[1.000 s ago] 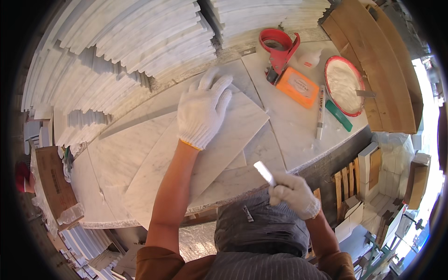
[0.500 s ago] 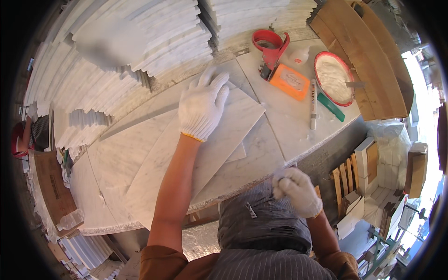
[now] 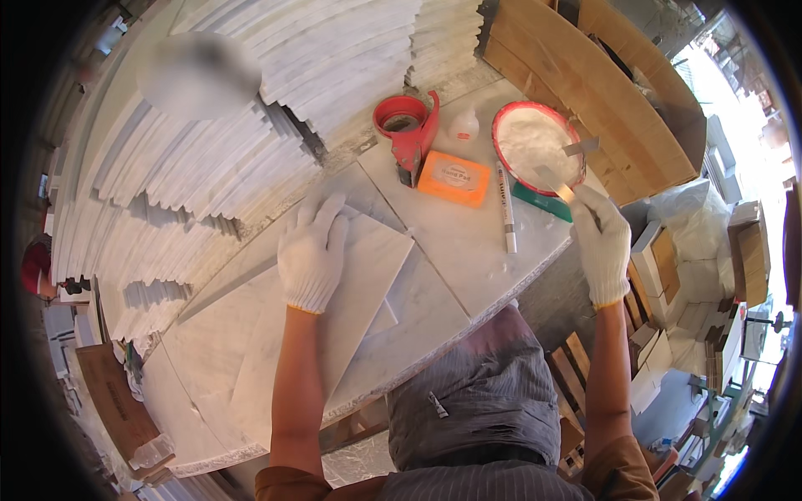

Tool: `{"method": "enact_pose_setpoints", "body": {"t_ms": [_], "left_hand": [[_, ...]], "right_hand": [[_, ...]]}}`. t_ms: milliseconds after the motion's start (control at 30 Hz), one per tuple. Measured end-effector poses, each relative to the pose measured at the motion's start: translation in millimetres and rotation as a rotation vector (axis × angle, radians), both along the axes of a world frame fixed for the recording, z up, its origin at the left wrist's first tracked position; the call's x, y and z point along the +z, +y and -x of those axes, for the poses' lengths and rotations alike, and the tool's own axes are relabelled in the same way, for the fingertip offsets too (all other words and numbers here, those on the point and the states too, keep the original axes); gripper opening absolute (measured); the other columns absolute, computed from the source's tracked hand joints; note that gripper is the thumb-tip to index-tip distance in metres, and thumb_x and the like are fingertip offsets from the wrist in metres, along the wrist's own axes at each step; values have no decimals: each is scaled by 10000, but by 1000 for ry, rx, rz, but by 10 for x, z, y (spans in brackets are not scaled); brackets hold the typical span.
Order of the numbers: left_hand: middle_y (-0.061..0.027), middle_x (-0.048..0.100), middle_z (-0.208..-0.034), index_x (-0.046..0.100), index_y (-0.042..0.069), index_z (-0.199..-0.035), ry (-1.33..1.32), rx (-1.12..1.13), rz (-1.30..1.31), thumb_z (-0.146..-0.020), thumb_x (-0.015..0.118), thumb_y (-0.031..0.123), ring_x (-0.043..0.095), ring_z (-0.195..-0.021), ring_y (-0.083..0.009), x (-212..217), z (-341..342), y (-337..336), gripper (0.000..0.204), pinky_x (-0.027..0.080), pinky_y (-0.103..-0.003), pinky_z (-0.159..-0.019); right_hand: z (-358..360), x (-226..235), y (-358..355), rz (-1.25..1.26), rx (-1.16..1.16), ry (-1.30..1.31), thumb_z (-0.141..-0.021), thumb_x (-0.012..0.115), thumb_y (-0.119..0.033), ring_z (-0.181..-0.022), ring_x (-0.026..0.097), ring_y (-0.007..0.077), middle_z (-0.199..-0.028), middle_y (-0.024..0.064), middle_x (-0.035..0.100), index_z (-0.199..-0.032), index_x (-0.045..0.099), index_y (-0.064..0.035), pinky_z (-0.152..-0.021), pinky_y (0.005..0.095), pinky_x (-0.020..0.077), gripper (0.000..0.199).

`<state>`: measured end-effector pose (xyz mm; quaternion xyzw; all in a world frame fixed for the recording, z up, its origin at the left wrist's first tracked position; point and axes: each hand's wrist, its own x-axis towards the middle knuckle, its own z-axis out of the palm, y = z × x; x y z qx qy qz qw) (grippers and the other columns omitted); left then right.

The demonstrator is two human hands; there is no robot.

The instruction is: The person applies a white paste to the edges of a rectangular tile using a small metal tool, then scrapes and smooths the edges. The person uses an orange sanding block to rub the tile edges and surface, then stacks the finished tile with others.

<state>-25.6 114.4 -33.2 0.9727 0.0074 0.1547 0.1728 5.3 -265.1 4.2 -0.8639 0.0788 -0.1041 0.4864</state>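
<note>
Workshop with stacked stone slabs

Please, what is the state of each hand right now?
Left hand: open, resting on a marble slab.
Right hand: closed, holding a metal blade.

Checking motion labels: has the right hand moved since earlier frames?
Yes: the right hand has moved forward, now much closer to the red-rimmed bowl.
</note>
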Motion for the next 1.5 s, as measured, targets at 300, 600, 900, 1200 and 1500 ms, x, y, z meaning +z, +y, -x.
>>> {"method": "enact_pose_setpoints", "body": {"t_ms": [300,600,900,1200,1500], "left_hand": [[-173,597,-1400,686,112,-1262,-5,-14,11,-963,616,171,590,-1199,-391,-7,6,14,312,471,-459,-1024],[-170,587,-1411,680,116,-1271,38,-9,29,-977,596,189,578,-1223,-389,20,-7,-5,315,462,-461,-1033],[-147,611,-1365,677,131,-1271,47,0,36,-978,602,216,606,-1148,-394,49,5,1,314,492,-464,-965],[-116,611,-1388,692,157,-1244,-5,-10,-21,-974,622,249,635,-1107,-377,-17,8,55,294,516,-464,-921],[-120,613,-1398,681,151,-1286,10,-18,9,-983,617,222,608,-1162,-383,-1,23,60,317,497,-441,-997]], "right_hand": [[-349,-168,111,171,33,66,-929,649,-173,-847,725,246,-974,156,747,-1122,750,-52,-780,328,548,250],[-402,-172,119,-125,14,203,-942,653,-147,-663,629,91,-837,54,713,-1169,735,8,-647,263,513,287],[-345,-198,37,-413,30,185,-974,640,-120,-607,524,54,-803,-5,629,-1198,719,25,-556,222,432,278],[435,-165,694,-585,119,424,-973,656,-80,-635,524,46,-804,-23,629,-1225,707,3,-573,211,426,270],[633,-285,1108,-375,153,380,-956,659,-71,-850,605,76,-966,36,691,-1171,728,15,-736,238,506,242]]}}
